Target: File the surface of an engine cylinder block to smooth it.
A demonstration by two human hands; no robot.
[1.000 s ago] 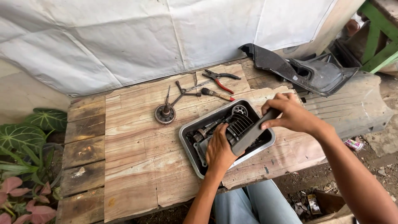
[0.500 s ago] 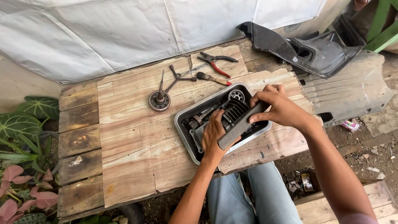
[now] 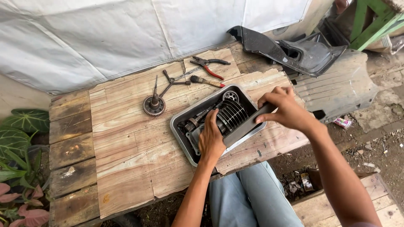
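A grey metal tray (image 3: 180, 122) sits on the wooden table (image 3: 126, 168) and holds greasy engine parts: a finned cylinder (image 3: 231, 114), a small gear (image 3: 230, 96) and other pieces. My left hand (image 3: 211, 139) presses down on the parts at the tray's near side, fingers on the finned cylinder. My right hand (image 3: 287, 110) grips the far end of a long dark grey metal piece (image 3: 247, 125) that lies slanted across the tray's right rim. What lies under my left palm is hidden.
Behind the tray lie a toothed gear on a shaft (image 3: 154, 105), a three-armed wrench (image 3: 171, 81), red-handled pliers (image 3: 209, 66) and a screwdriver (image 3: 206, 81). A black plastic fairing (image 3: 294, 50) and a grey panel (image 3: 343, 88) rest at the right. Plants (image 3: 19, 138) grow at the left.
Both hands keep their hold on the parts in the tray. The right hand has shifted slightly along the dark piece, and the view has drifted a little.
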